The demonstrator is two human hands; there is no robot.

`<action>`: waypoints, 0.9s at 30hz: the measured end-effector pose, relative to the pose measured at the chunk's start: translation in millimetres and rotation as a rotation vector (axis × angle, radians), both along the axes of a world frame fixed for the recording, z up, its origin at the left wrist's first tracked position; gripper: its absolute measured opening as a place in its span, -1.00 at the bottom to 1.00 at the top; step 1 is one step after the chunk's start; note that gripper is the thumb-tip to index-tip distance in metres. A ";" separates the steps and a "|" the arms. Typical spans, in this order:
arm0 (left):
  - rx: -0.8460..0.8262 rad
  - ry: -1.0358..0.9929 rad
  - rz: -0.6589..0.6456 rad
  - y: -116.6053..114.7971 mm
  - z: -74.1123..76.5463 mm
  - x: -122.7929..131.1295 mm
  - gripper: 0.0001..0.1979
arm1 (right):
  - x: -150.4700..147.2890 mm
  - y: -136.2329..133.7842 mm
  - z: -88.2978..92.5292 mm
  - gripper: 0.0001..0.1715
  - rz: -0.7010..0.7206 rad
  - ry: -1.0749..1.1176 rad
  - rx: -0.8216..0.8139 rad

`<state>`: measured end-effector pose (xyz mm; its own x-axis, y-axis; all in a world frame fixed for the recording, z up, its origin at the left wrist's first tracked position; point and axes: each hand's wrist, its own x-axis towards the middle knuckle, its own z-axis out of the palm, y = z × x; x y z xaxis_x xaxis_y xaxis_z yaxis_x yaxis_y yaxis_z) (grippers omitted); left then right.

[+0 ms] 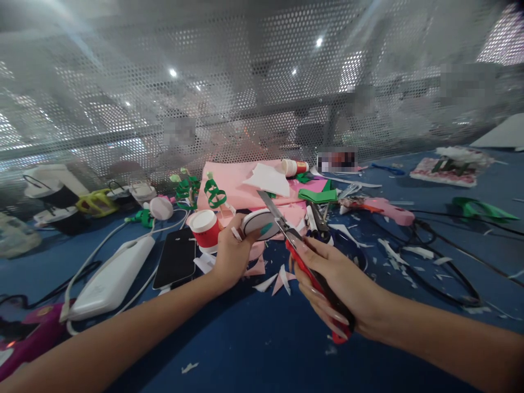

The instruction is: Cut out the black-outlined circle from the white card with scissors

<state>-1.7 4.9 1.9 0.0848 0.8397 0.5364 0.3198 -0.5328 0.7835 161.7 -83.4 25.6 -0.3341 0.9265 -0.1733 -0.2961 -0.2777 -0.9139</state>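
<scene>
My left hand [233,245] is closed, pinching a white round piece [256,221] with a dark line around its edge. In my right hand [331,278] is a pair of scissors [305,262] with red and black handles, my fingers wrapped around them. The metal blade points up and to the left, at the right side of the round piece; whether it touches the piece I cannot tell. Just left of my left hand stands a red paper cup [204,229] with a white top. White and pink paper scraps [282,281] lie below the blades.
Pink sheets [229,180], stacked paper cups [292,166] and green paper curls [215,194] lie behind. To the left are a black phone [176,256], a white power bank [112,278] and a purple glue gun [36,338]. A pink glue gun [388,210] and its cable lie right.
</scene>
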 end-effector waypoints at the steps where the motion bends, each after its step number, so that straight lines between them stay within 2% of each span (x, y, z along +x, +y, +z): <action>1: 0.009 0.016 0.010 -0.6 0.3 -0.1 -0.85 | 0.0 0.0 0.0 -0.77 0.001 -0.008 -0.002; 8: 0.034 0.128 0.073 -4.2 -2.7 -0.8 -0.90 | 0.9 0.1 0.4 -0.78 0.014 0.008 0.008; 13: 0.029 0.083 0.027 -0.7 -5.2 -1.6 -0.88 | 1.3 1.3 1.1 -0.78 0.028 0.014 0.000; 19: -0.057 -0.005 -0.026 2.2 0.8 -1.7 -0.82 | -0.7 3.1 -2.4 -0.82 0.027 -0.001 -0.013; 27: 0.035 0.213 0.140 -9.5 2.7 1.0 -0.96 | -1.4 -1.4 -1.2 -0.80 0.000 -0.040 0.019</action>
<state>-0.8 -4.6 4.6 0.0831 0.8326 0.5476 0.5487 -0.4970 0.6722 160.3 -84.9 24.4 -0.3273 0.9297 -0.1688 -0.2588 -0.2600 -0.9303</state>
